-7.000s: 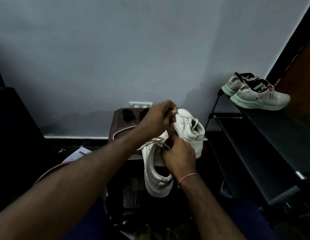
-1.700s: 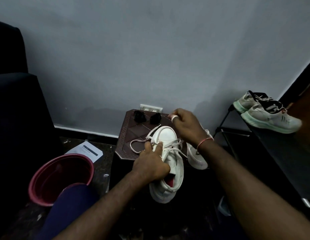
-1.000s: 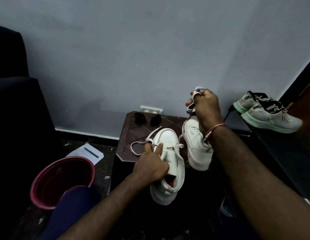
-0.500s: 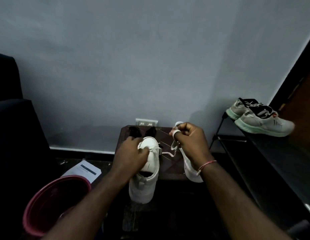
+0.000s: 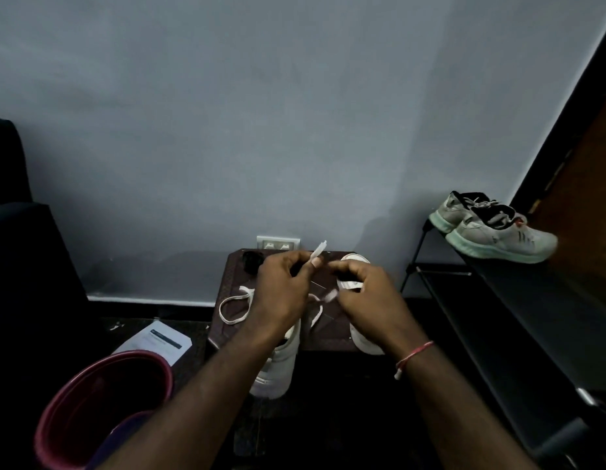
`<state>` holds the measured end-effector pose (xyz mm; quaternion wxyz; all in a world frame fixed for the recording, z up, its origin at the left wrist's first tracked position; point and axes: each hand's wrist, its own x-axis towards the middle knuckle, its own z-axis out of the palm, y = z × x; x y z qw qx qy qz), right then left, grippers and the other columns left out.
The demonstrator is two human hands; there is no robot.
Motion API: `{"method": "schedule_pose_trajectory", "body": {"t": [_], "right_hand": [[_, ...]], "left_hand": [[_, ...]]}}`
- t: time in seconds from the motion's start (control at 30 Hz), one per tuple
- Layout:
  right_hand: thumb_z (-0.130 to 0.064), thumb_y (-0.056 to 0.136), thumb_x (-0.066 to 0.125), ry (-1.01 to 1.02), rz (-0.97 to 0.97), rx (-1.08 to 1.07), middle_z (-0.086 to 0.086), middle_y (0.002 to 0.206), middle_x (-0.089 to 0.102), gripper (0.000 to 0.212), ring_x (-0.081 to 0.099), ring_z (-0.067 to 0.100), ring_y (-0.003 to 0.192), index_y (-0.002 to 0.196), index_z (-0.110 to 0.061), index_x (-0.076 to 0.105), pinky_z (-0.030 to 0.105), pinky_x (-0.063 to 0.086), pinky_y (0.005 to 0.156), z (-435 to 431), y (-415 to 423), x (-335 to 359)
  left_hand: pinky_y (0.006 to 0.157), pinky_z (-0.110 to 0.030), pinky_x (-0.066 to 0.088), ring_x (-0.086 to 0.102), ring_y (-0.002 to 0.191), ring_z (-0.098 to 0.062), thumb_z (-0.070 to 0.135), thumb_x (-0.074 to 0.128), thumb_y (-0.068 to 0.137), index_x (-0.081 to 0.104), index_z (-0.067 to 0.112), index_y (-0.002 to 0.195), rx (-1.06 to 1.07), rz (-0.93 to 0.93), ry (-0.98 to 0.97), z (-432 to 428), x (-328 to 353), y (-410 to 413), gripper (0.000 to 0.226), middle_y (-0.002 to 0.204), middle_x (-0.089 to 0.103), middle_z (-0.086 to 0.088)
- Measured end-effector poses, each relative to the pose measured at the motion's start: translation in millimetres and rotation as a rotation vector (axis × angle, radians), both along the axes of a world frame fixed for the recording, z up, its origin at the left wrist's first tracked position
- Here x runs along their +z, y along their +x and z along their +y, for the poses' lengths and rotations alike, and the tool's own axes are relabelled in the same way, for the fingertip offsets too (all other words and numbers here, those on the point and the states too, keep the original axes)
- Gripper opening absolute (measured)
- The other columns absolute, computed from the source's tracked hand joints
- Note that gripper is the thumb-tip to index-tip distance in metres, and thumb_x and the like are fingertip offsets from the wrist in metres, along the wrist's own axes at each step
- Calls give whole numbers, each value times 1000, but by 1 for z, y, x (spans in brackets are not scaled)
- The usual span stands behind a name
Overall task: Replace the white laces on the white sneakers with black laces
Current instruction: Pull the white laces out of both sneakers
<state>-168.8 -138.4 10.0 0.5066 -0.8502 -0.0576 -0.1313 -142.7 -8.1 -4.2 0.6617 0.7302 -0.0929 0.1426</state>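
Head view. Grey wall (image 5: 295, 113) fills the upper field. Black shoe rack (image 5: 518, 310) runs from 3 to 5 o'clock and carries a pair of grey sneakers (image 5: 498, 234) on its top shelf at 3 o'clock. Red bucket (image 5: 101, 401) stands at 8 o'clock, with a printed sheet (image 5: 156, 340) on the floor just beyond it. Small brown table (image 5: 234, 266) sits against the wall below centre.

Two white sneakers rest on the table. The left sneaker (image 5: 278, 368) overhangs the near edge under the left forearm. The right sneaker (image 5: 361, 340) lies at 3 o'clock of it, partly hidden by the right hand (image 5: 366, 293).

The left hand (image 5: 281, 290) pinches the white lace (image 5: 319, 248), whose end stands up at 1 o'clock of the hand. The right hand, fingers curled, grips further pale turns of lace; whether these are the same lace cannot be told. A loose loop (image 5: 232, 308) of white lace lies on the table at 9 o'clock of the left hand. The black laces (image 5: 252, 260) sit bundled at the table's far left corner, below a wall socket (image 5: 278, 242).
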Motion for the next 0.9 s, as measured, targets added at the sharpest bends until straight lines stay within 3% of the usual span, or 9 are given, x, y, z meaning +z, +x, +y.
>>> {"method": "schedule_pose_trajectory", "body": {"t": [0.1, 0.23, 0.33, 0.47, 0.53, 0.6, 0.7, 0.77, 0.9], "right_hand": [[0, 72, 58, -176, -66, -157, -7, 110, 66, 49, 61, 9, 106, 116, -20, 67, 19, 45, 93, -20, 0, 9], [-18, 83, 71, -410, -164, 34, -12, 123, 54, 49, 48, 3, 117, 130, -20, 57, 21, 36, 102, -30, -1, 20], [-29, 90, 65, -503, -63, 158, -10, 87, 68, 6, 57, -6, 76, 91, -26, 70, 12, 41, 69, -30, 3, 22], [-29, 96, 56, -501, 179, 141, -2, 58, 62, 35, 50, 0, 46, 62, -23, 58, 13, 36, 51, -35, 5, 18], [-24, 98, 53, -162, 391, 237, 1, 54, 58, 32, 53, 8, 46, 69, -13, 60, 20, 44, 55, -39, -3, 15], [-25, 94, 51, 470, 489, 393, 7, 57, 58, 26, 59, 18, 51, 76, -7, 58, 27, 50, 53, -30, -17, 20], [-26, 92, 45, 1214, 207, 413, 13, 76, 70, 25, 70, 26, 72, 83, -7, 58, 34, 59, 67, -8, -13, 25], [-22, 98, 45, 1018, -68, 239, 13, 87, 73, 27, 70, 27, 85, 85, -6, 63, 33, 57, 80, 1, 6, 22], [-29, 97, 51, -296, -275, 14, 1, 65, 63, 32, 60, 21, 68, 75, -9, 62, 35, 46, 64, -17, 27, -5]], "left_hand": [[48, -18, 44, 54, 51, -2, 17, 64, 92, 71, 12, 80, -15, -33, 184, 8, -1, 7, 15, 65, 65, -1], [70, -39, 55, 67, 74, -24, 24, 60, 89, 71, 8, 88, -256, -122, 437, 6, 3, 8, 19, 77, 71, -5], [69, -43, 52, 66, 73, -25, 24, 62, 86, 71, 8, 89, -259, -189, 566, 6, 5, 10, 18, 78, 70, -7], [66, -39, 49, 62, 69, -23, 16, 67, 87, 72, 9, 84, -213, -268, 725, 5, 3, 8, 9, 72, 68, -7], [70, -32, 48, 63, 74, -18, 7, 68, 84, 74, 10, 89, -169, -256, 709, 7, 1, 7, 9, 78, 71, -7], [69, -22, 48, 64, 76, -9, -7, 64, 79, 75, 9, 93, -152, -230, 669, 8, -2, 7, 24, 82, 73, -3], [59, -8, 40, 60, 67, 5, -9, 60, 77, 71, 1, 83, -265, -201, 693, -4, -5, -1, 16, 72, 70, -1], [61, -11, 40, 58, 61, 5, -6, 59, 81, 66, 2, 74, -380, -198, 756, -17, -4, -11, 12, 70, 69, -1], [69, -17, 50, 68, 73, -6, -10, 60, 77, 75, 7, 88, -289, -228, 757, 3, 7, 5, 26, 84, 75, -7]]}}
